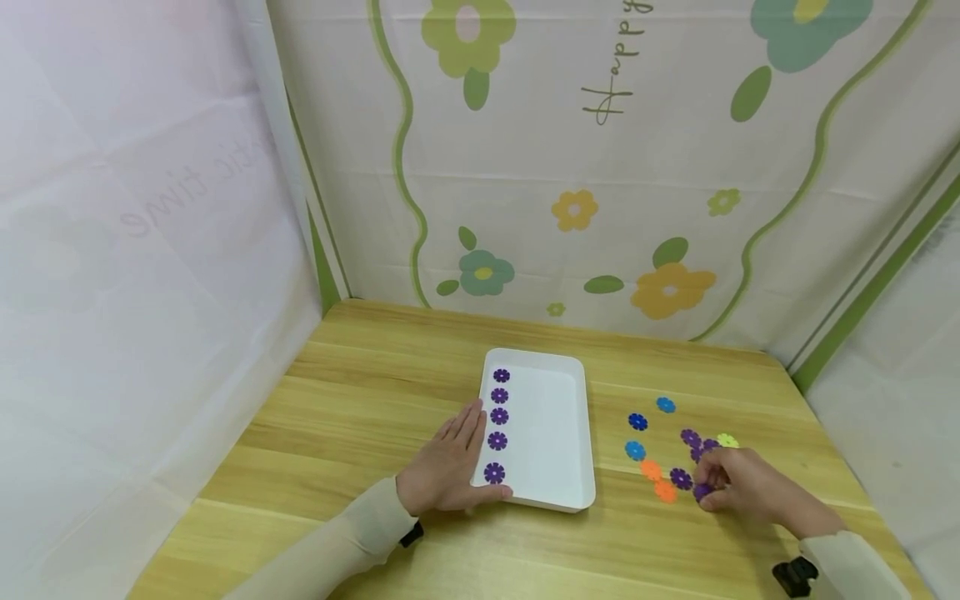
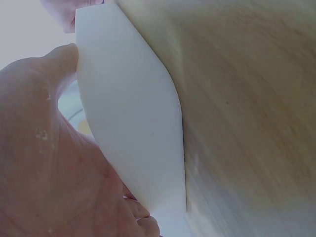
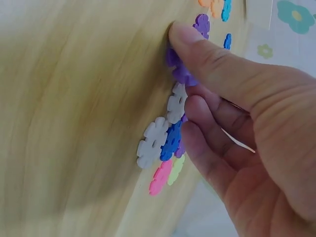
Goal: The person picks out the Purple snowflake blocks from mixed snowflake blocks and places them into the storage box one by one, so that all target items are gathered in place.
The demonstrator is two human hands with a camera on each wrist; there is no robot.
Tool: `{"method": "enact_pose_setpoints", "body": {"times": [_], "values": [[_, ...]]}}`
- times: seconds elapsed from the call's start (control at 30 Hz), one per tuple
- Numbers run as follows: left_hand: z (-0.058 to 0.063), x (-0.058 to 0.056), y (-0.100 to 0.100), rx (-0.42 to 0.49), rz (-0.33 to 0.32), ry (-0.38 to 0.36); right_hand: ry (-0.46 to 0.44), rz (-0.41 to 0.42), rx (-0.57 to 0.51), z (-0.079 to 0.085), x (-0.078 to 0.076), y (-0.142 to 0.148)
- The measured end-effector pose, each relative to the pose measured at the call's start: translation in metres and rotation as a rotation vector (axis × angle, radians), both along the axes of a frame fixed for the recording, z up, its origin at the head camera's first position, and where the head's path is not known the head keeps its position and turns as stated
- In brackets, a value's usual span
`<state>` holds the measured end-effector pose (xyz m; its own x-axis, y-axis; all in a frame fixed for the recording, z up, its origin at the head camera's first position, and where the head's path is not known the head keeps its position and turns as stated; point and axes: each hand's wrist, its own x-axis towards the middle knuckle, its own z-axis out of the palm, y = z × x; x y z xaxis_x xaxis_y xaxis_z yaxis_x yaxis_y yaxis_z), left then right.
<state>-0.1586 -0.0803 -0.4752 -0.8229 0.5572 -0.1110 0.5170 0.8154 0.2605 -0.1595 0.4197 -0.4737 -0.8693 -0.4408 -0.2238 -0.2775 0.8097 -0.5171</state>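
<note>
A white tray (image 1: 546, 425) lies on the table with several purple snowflake discs (image 1: 497, 441) in a column along its left side. My left hand (image 1: 448, 468) rests against the tray's near left corner, fingers straight along the left wall and thumb at the near rim; the left wrist view shows the thumb touching the tray wall (image 2: 131, 103). To the right of the tray, my right hand (image 1: 742, 485) pinches a purple snowflake disc (image 3: 181, 69) between thumb and fingers, low over the table. Another purple disc (image 1: 681, 478) lies just left of that hand.
Loose discs lie around the right hand: blue (image 1: 637, 422), light blue (image 1: 635, 451), orange (image 1: 665, 491) and yellow-green (image 1: 727, 440). White (image 3: 153, 142) and pink (image 3: 160, 177) ones show in the right wrist view. A flower-printed cloth (image 1: 525, 167) hangs behind the wooden table (image 1: 360, 375).
</note>
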Motion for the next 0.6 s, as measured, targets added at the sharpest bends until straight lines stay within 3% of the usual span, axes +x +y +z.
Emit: {"method": "enact_pose_setpoints", "body": {"times": [0.23,0.43,0.6], "values": [[0.001,0.000,-0.001,-0.001,0.002,-0.003,-0.019,0.068,-0.006,0.011,-0.008,-0.004],[0.000,0.001,-0.001,-0.001,0.000,0.009,-0.039,0.189,-0.064,0.030,-0.027,-0.019],[-0.003,0.000,-0.001,-0.011,-0.005,0.025,-0.013,0.236,-0.060,0.050,-0.047,-0.044]]}}
